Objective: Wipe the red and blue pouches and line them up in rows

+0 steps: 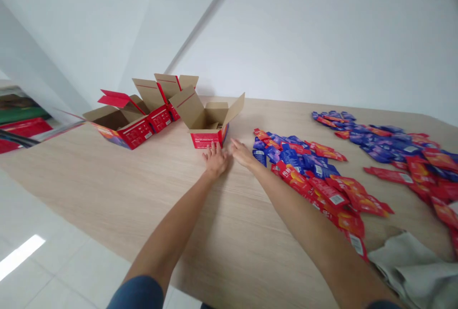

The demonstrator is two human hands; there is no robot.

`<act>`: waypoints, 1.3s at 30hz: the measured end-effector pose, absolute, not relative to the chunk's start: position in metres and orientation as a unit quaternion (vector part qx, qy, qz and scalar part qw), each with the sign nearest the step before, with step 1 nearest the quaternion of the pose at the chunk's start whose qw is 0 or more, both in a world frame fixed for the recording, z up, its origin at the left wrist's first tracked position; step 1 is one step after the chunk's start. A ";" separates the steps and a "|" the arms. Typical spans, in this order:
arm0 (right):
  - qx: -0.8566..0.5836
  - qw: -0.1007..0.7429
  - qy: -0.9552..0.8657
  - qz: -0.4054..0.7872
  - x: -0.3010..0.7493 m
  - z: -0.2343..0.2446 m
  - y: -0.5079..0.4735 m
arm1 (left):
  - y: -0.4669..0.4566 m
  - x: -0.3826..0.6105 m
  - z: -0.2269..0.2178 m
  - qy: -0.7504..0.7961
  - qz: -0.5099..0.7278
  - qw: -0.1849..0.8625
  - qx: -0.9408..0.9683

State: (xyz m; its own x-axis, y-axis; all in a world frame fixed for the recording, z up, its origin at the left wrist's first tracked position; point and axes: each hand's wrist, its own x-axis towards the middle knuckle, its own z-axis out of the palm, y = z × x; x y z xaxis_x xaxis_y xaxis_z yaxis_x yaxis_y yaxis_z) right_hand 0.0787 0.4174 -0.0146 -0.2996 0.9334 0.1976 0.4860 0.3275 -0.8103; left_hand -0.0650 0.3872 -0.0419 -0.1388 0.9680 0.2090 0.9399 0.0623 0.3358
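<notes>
A small red carton (205,140) stands upright on the table with its brown flaps spread and more cardboard visible inside. My left hand (215,161) lies against the lower front of this carton, fingers stretched out and apart, holding nothing. Just off the carton's front right corner is my right hand (242,154), its fingers pointing left toward the carton. They look extended with nothing between them, though some are hidden. To the right of my right hand lies a pile of blue pouches (291,157) and red pouches (334,194).
Several more open red cartons (138,133) stand in a row at the left rear of the wooden table (150,194). A second spread of pouches (384,149) covers the right side. A grey cloth (411,266) lies near the front right. The wall (304,37) borders the back.
</notes>
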 end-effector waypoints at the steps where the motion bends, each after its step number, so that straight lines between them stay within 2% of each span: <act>1: -0.493 0.344 -0.734 0.315 0.090 -0.016 0.415 | 0.394 -0.067 -0.041 0.729 0.200 0.038 0.654; 7: -0.551 0.364 -0.710 0.247 0.168 -0.018 0.382 | 0.391 -0.043 -0.044 0.706 0.196 0.045 0.680; 18: -0.578 0.371 -0.709 0.161 0.264 -0.015 0.274 | 0.303 0.059 -0.047 0.577 0.189 0.113 0.787; 23: -0.598 0.328 -0.724 0.106 0.286 -0.026 0.239 | 0.265 0.082 -0.040 0.548 0.184 0.099 0.810; 27: -0.638 0.227 -0.735 0.014 0.311 -0.026 0.214 | 0.245 0.093 -0.042 0.530 0.197 0.101 0.819; 31: -0.728 0.140 -0.670 -0.044 0.345 -0.027 0.187 | 0.240 0.100 -0.044 0.472 0.208 0.103 0.850; 34: -0.775 0.128 -0.615 -0.066 0.365 -0.030 0.163 | 0.239 0.107 -0.043 0.431 0.204 0.099 0.874; 39: -0.860 0.163 -0.468 -0.122 0.393 -0.037 0.132 | 0.236 0.123 -0.041 0.422 0.198 0.100 0.879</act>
State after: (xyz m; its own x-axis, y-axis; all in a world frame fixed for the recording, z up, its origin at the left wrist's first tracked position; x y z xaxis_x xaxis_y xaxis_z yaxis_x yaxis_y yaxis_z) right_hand 0.3931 0.1323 -0.0375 0.5322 0.7650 0.3627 0.8447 -0.5088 -0.1663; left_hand 0.1232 0.2360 -0.0408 0.5656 0.7812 0.2642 0.7021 -0.6242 0.3426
